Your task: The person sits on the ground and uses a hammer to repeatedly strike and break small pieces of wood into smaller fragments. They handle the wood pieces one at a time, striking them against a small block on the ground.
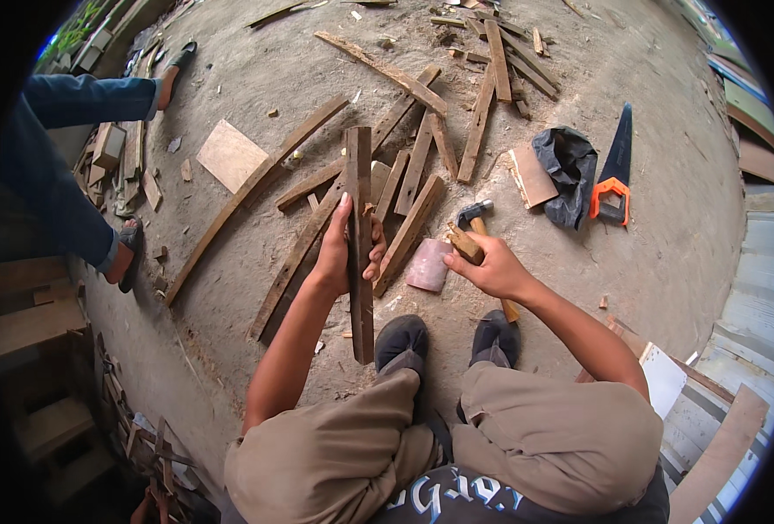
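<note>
My left hand (336, 249) is wrapped round a long, dark, squared wooden stick (361, 297), held lengthwise in front of my left leg. A bit of splintered wood shows at its side by my fingers. Between the thumb and fingers of my right hand (499, 269) is a short, broken wood block (465, 244). Behind that hand a claw hammer (477, 212) lies on the ground, its wooden handle partly hidden by my wrist. A pinkish, rounded block (428, 265) is just left of my right thumb; whether they touch I cannot tell.
Several loose wooden strips (413, 166) lie scattered ahead. A black plastic bag (565, 170) and a handsaw (614, 175) with an orange handle lie to the right. Another person's jeans-clad legs (90, 100) are at the left. A thin board (232, 155) rests farther ahead.
</note>
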A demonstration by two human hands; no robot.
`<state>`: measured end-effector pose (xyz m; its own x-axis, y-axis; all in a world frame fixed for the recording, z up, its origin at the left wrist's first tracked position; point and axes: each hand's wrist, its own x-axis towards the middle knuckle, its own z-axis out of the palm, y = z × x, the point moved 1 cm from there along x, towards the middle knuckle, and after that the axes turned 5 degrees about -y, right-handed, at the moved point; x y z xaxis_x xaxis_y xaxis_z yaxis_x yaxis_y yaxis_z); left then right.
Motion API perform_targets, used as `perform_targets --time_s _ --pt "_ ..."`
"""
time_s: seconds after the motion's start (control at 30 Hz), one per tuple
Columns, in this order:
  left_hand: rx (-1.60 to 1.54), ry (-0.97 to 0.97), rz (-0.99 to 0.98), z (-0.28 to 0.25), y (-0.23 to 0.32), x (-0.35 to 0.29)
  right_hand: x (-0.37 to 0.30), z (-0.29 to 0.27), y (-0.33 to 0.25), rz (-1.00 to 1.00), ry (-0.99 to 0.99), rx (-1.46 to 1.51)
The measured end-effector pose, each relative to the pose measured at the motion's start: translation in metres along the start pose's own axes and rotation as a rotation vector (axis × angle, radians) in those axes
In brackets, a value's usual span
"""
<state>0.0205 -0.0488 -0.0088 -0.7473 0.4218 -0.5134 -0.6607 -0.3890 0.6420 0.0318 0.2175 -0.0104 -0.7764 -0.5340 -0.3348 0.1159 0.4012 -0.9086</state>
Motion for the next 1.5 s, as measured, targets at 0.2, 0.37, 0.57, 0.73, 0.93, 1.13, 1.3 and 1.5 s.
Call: perform_targets --time_s 0.2,0.37,0.57,0.73,0.93,1.13,1.3,1.5 --pt "-0.153 0.052 -0.139 -0.007 -0.016 0.011 0.010 -0.010 0.030 0.005 0.259 0.148" --pt "0.023 0.181 -0.077 -0.006 -0.034 0.017 0.016 -0.029 0.043 -0.005 0.314 -0.281" --pt "0.287 0.206 0.029 -0.001 -0.045 0.020 0.014 -0.033 0.075 0.014 0.370 -0.327" --pt "0.638 0.339 -0.013 -0.003 -0.050 0.022 0.015 -0.023 0.071 0.115 0.138 0.454" --pt "1.003 0.448 0.121 -0.006 -0.041 0.020 0.007 -0.020 0.060 -0.016 0.038 0.831" --pt "1.046 0.569 0.033 -0.038 -0.049 0.025 0.008 -0.017 0.068 0.052 0.101 1.261" --pt "1.180 0.598 0.110 -0.034 -0.047 0.020 0.011 -0.012 0.075 0.243 0.300 1.110" --pt "1.299 0.612 0.161 -0.026 -0.040 0.016 0.008 -0.008 0.082 0.308 0.268 1.006"
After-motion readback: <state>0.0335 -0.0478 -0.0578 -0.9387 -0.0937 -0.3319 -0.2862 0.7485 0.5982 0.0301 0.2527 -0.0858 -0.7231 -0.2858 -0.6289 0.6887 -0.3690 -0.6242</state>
